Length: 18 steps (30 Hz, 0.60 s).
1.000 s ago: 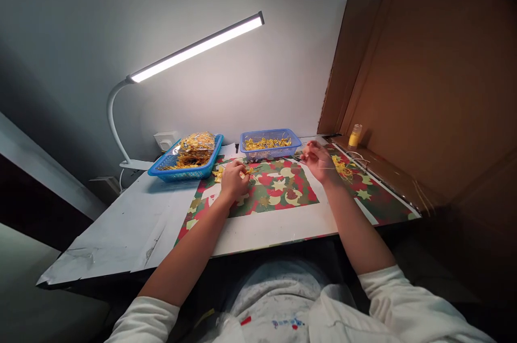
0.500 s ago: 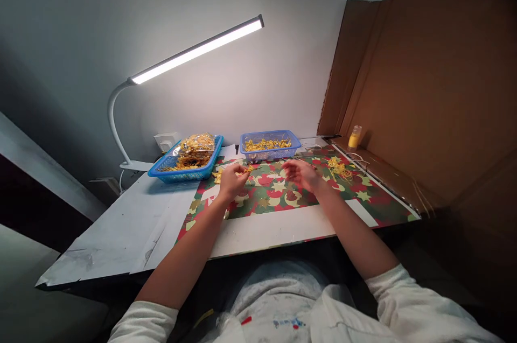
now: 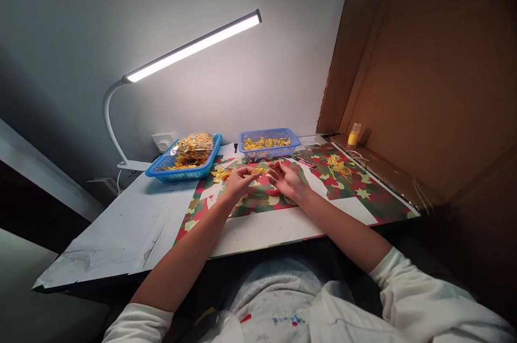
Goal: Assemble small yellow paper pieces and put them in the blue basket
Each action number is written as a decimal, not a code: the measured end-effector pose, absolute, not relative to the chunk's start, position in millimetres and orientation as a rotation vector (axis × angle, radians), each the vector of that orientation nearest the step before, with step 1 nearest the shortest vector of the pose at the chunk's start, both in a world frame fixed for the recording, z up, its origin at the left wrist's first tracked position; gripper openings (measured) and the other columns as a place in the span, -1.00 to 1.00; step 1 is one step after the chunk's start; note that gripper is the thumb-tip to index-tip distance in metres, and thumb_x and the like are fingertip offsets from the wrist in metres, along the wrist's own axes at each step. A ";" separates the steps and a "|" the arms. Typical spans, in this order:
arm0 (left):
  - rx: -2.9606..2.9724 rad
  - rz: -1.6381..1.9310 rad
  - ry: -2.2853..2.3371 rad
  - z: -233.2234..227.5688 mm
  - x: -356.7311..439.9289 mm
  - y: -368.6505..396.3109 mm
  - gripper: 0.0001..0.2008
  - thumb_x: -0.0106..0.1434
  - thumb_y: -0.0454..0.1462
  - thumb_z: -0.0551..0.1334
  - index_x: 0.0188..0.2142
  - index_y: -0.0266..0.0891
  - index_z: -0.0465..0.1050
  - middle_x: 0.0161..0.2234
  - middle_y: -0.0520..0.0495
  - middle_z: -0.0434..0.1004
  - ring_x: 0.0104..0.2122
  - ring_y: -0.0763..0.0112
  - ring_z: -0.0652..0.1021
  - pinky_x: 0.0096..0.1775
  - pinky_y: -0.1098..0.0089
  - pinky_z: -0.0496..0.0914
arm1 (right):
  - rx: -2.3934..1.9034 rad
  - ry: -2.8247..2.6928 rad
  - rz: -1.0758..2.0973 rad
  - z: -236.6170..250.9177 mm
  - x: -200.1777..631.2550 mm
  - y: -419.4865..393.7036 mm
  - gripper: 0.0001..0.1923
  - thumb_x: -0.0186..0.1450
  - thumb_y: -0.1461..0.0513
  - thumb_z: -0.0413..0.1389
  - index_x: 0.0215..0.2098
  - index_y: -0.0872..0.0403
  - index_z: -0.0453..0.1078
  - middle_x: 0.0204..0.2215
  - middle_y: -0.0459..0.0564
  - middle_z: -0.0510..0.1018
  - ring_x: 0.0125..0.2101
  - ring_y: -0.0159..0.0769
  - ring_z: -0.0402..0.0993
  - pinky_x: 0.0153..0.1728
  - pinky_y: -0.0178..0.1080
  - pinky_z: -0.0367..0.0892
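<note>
Where the two hands meet over the patterned sheet, the work centres on one small gold piece.

Left hand: the left hand (image 3: 239, 180) lies low over the patterned sheet (image 3: 278, 197), fingers narrowed around a small gold piece (image 3: 258, 170) at its fingertips; how firm the pinch is cannot be told.
Right hand: the right hand (image 3: 287, 180) sits just beside the left, fingers curled toward the same piece; whether it grips anything cannot be told.
Supply: a small blue basket (image 3: 269, 142) of gold bits stands behind the hands, and a larger blue tray (image 3: 184, 160) with bagged gold pieces stands to the left.
Done so far: by the look of it, a small heap of gold thread pieces (image 3: 338, 166) lies well to the right on the sheet, and a few loose gold pieces (image 3: 220, 174) lie near the left hand.
Left to do: judging by the full basket, much stock remains.
Change: a second ago the right hand was out by the right-hand heap; it has since come in to meet the left, which has hardly shifted.
Surroundings: a lit desk lamp (image 3: 189, 48) arches over the tabletop (image 3: 121, 230); a cardboard screen (image 3: 424, 79) stands right, with a small yellow bottle (image 3: 354, 134) at its foot.
</note>
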<state>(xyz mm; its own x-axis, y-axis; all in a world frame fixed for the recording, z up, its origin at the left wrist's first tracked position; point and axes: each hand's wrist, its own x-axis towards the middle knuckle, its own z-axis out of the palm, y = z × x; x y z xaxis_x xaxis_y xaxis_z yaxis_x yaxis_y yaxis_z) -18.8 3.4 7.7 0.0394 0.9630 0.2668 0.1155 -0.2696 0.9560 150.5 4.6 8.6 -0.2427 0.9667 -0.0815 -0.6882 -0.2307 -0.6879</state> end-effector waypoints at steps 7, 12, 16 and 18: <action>1.430 1.292 1.113 8.2 -14.8 -0.1 -0.74 -0.16 -0.15 0.40 -0.63 -0.26 0.40 -0.64 0.07 0.39 -0.59 0.55 0.32 -0.49 0.47 0.20 | -0.559 -1.155 1.523 13.9 148.4 -10.5 -0.71 0.14 0.03 0.20 -0.54 0.04 0.30 -0.58 -0.17 0.26 -0.52 -0.44 0.16 -0.41 -0.35 0.21; 1.219 1.266 1.001 9.3 -15.7 3.0 -0.74 -0.20 -0.17 0.40 -0.61 -0.28 0.41 -0.60 0.05 0.39 -0.60 0.59 0.28 -0.52 0.48 0.17 | -0.601 -1.303 1.551 17.7 142.5 -20.5 -0.65 0.11 -0.04 0.18 -0.56 0.03 0.27 -0.59 -0.16 0.21 -0.51 -0.41 0.12 -0.37 -0.30 0.22; 1.072 1.250 0.919 15.1 -19.2 3.1 -0.69 -0.24 -0.19 0.44 -0.62 -0.28 0.34 -0.61 0.08 0.33 -0.59 0.61 0.29 -0.50 0.49 0.19 | -0.625 -1.247 1.575 12.2 147.3 -16.2 -0.62 0.08 -0.05 0.21 -0.56 0.04 0.24 -0.64 -0.22 0.11 -0.55 -0.45 0.07 -0.42 -0.33 0.19; 1.064 1.233 0.898 17.2 -21.0 2.3 -0.67 -0.24 -0.20 0.45 -0.62 -0.28 0.32 -0.60 0.08 0.31 -0.57 0.60 0.32 -0.48 0.49 0.21 | -0.631 -1.187 1.590 8.9 151.5 -12.1 -0.62 0.07 -0.04 0.23 -0.54 0.04 0.23 -0.64 -0.23 0.09 -0.57 -0.47 0.07 -0.43 -0.35 0.19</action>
<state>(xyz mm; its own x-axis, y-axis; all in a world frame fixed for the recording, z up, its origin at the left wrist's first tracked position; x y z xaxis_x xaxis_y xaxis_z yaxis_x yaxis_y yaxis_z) -21.0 2.3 17.2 0.1355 0.9905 0.0245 -0.2803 0.0146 0.9598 151.5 -12.1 8.9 -0.3522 0.9234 0.1528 -0.4089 -0.0050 -0.9126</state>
